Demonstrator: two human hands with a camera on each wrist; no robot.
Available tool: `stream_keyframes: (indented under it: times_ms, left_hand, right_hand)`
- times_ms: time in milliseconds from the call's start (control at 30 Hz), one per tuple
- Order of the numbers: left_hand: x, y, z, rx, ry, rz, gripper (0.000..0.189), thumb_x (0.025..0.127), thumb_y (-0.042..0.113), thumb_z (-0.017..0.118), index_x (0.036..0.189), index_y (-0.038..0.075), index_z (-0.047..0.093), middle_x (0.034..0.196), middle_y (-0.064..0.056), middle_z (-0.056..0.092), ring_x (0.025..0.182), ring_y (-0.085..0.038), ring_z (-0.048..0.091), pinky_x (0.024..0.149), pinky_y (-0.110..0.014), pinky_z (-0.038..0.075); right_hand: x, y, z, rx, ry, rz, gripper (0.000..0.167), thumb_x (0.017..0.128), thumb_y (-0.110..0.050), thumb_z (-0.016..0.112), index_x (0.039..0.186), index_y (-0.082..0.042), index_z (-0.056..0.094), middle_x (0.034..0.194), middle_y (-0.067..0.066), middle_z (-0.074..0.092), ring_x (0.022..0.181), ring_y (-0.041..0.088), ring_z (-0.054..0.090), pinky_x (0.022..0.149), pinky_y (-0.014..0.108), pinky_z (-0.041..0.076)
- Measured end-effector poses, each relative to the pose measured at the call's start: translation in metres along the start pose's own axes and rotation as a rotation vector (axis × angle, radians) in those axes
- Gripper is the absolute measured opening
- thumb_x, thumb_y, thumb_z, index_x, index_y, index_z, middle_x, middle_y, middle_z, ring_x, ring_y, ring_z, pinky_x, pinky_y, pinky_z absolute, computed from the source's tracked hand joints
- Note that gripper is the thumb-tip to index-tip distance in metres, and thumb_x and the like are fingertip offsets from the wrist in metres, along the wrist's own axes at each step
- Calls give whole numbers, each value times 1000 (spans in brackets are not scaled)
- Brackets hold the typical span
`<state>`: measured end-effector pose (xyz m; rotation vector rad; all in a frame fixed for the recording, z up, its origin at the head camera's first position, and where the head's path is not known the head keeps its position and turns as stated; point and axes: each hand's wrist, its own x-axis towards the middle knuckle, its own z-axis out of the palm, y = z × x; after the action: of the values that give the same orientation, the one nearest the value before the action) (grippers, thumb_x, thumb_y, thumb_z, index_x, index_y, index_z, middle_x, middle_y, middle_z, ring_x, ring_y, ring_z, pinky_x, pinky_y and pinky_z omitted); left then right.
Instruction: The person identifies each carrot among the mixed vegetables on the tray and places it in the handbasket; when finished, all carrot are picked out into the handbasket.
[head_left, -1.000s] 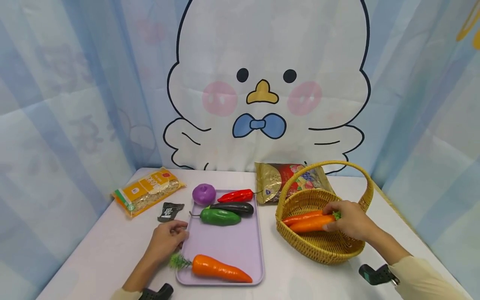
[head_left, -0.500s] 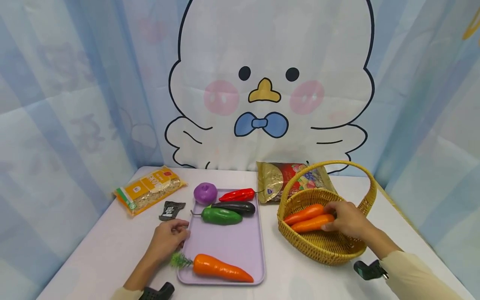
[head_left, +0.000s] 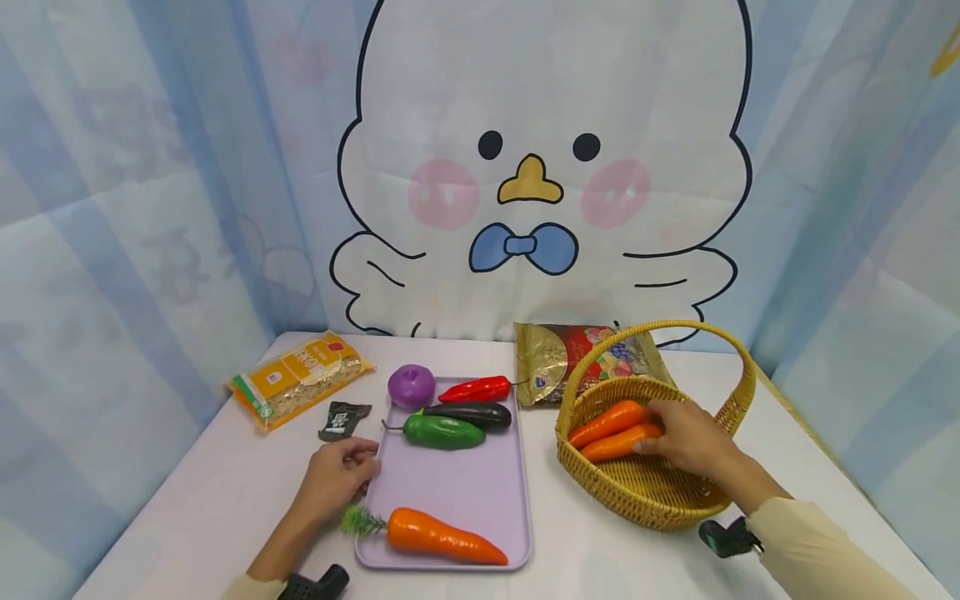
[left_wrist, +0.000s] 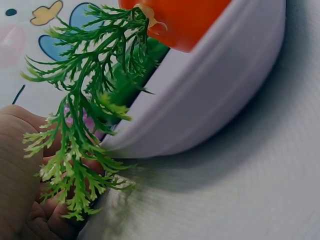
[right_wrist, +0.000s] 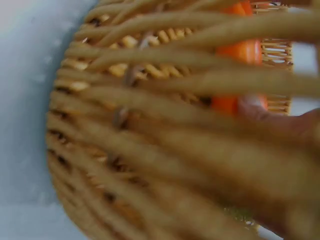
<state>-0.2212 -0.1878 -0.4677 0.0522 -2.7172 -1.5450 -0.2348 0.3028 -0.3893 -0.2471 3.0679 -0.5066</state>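
Note:
In the head view, my right hand (head_left: 686,433) reaches into the wicker basket (head_left: 645,504) and holds the right ends of two orange carrots (head_left: 611,423), fingers over the upper one and thumb at the lower. Its palm side is hidden. The right wrist view is mostly blocked by blurred wicker (right_wrist: 150,105), with an orange carrot (right_wrist: 240,52) behind. My left hand (head_left: 337,477) rests at the left edge of the lilac tray (head_left: 450,483), fingers loosely bent. A large carrot (head_left: 442,536) lies at the tray's near end; its leafy top (left_wrist: 80,120) crosses the left wrist view.
At the tray's far end are a purple onion-like vegetable (head_left: 412,387), a red chili pepper (head_left: 475,389), an eggplant (head_left: 480,415) and a green pepper (head_left: 442,432). Left stand a yellow packet (head_left: 300,379) and a black sachet (head_left: 345,421). A gold-red bag (head_left: 540,367) lies behind the basket.
My right hand has shifted slightly left over the carrots, which now tilt more; the green top seen earlier is hidden. My left hand stays at the tray.

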Motion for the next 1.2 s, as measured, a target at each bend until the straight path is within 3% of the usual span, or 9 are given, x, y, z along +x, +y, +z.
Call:
stream_keyframes:
  times_ms: [200, 533, 933, 1200]
  left_hand:
    - [0, 0, 0, 4, -1, -1, 33, 88, 8, 67, 119, -1, 69, 81, -5, 64, 61, -17, 58, 54, -27, 51]
    - [2, 0, 0, 6, -4, 1, 32, 88, 8, 67, 119, 0, 70, 82, -5, 64, 61, -17, 58, 54, -27, 52]
    - [0, 0, 0, 6, -1, -5, 32, 88, 9, 67, 118, -1, 70, 81, -5, 63, 61, -17, 58, 54, -27, 51]
    - [0, 0, 0, -2, 0, 0, 32, 87, 9, 68, 118, -1, 70, 82, -5, 64, 61, -17, 58, 54, -26, 51]
  right_hand:
    - [2, -6, -3, -30, 12, 20, 56, 81, -36, 84, 120, 0, 67, 102, 10, 66, 89, 26, 56, 87, 53, 52]
    - [0, -8, -19, 34, 13, 69, 50, 84, -23, 81, 124, 1, 65, 119, 22, 68, 109, 40, 61, 94, 61, 51]
    - [-5, -37, -37, 43, 61, -14, 46, 94, -25, 71, 130, 2, 62, 124, 23, 67, 117, 43, 60, 97, 62, 48]
    - [-15, -67, -40, -52, 92, -112, 45, 92, -24, 73, 129, 0, 65, 122, 18, 69, 114, 40, 62, 97, 62, 49]
